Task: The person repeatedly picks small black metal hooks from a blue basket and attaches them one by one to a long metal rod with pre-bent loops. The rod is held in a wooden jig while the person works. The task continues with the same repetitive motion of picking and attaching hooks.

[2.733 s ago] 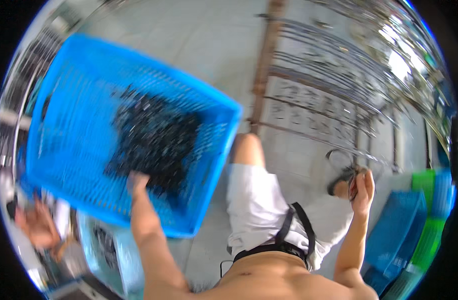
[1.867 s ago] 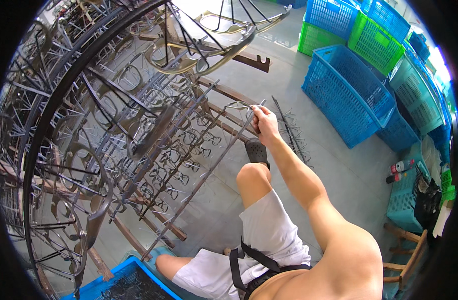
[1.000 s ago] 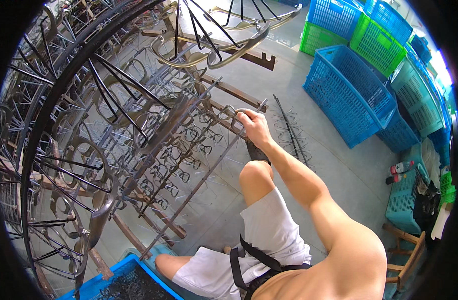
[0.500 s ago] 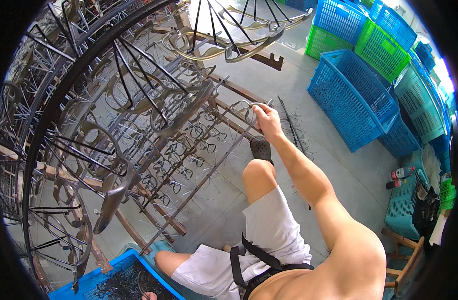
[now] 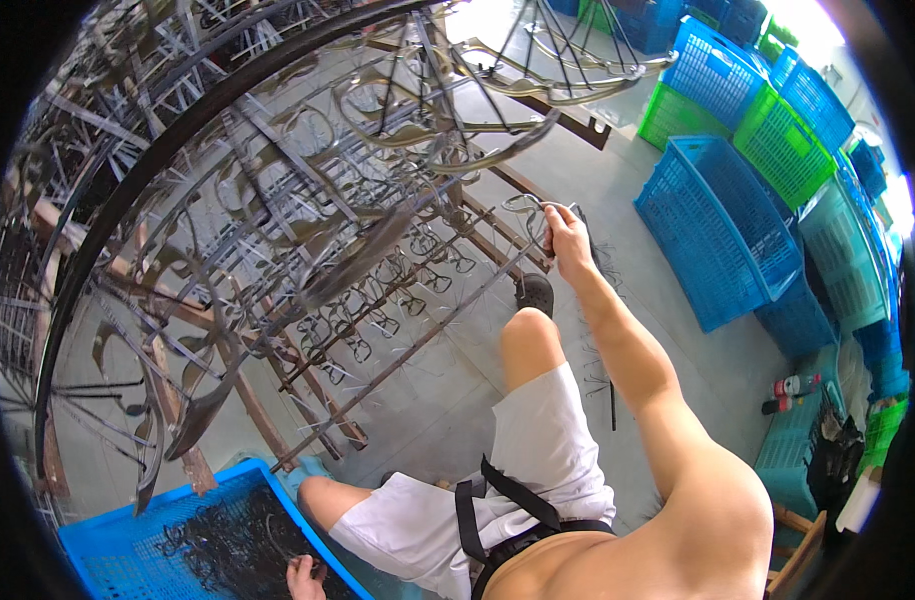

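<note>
The right hand (image 5: 566, 238) was closed around a pair of eyeglass frames (image 5: 526, 207), pressing them against the far end of a long metal rod (image 5: 418, 345) on the rack (image 5: 278, 250). Half a second before, the hand had sat in nearly the same place, so the frames seemed close to being hung. The frames' long axis ran roughly left to right, across the rod, which slanted from lower left to upper right. The left hand (image 5: 304, 578) had come into view low down, fingers curled in a pile of dark frames (image 5: 218, 545) inside the blue crate (image 5: 128, 560); whether it gripped one, I could not tell.
</note>
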A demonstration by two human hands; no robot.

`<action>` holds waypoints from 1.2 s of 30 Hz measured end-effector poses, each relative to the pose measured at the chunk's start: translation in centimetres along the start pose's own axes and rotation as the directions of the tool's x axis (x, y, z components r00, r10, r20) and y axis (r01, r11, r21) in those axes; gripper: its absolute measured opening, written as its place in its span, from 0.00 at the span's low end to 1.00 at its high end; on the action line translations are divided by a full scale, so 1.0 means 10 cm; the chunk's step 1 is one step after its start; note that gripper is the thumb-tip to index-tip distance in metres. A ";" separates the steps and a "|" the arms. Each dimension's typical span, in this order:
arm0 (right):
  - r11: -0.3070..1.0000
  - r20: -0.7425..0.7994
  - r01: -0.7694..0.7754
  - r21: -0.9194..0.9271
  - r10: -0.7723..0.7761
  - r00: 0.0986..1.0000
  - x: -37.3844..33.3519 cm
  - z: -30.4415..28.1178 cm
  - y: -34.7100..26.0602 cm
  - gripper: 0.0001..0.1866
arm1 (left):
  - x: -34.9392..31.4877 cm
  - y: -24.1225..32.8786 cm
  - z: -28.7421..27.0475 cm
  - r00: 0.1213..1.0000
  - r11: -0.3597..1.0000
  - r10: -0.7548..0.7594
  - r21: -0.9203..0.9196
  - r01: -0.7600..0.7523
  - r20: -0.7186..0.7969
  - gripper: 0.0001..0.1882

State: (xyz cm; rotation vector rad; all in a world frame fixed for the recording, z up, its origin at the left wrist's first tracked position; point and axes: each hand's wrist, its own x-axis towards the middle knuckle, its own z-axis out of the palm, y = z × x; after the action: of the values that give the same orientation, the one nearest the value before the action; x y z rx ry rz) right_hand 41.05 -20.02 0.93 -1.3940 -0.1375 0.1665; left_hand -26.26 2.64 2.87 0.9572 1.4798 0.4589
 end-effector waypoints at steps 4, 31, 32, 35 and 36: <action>0.996 0.065 0.026 -0.080 -0.020 0.998 0.28 -0.06 0.37 0.12 | 0.20 -0.46 -0.37 0.951 0.954 0.150 -0.214 -0.211 -0.269 0.12; 0.955 0.857 0.202 -0.217 0.088 0.508 -3.37 1.68 -0.39 0.16 | -0.83 0.06 1.74 0.384 0.356 0.861 0.144 -0.923 0.334 0.17; 0.946 0.854 0.220 -0.240 0.097 0.511 -3.32 1.60 -0.38 0.21 | -0.81 0.00 1.80 0.333 0.326 0.883 0.079 -0.942 0.330 0.15; 0.922 0.811 0.259 -0.289 0.092 0.577 -3.08 1.30 -0.38 0.25 | -0.86 -0.04 2.13 0.413 0.438 0.890 -0.115 -0.891 0.194 0.08; 0.920 0.766 0.273 -0.282 0.044 0.641 -2.99 1.17 -0.37 0.26 | -0.84 -0.02 2.24 0.451 0.464 0.884 -0.100 -0.880 0.127 0.08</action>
State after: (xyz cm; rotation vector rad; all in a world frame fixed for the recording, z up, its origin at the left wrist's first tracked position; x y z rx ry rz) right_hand 9.62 -15.19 6.63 -1.6121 -1.0278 0.6559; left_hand -5.81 -9.74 4.16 1.7018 0.6854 1.1244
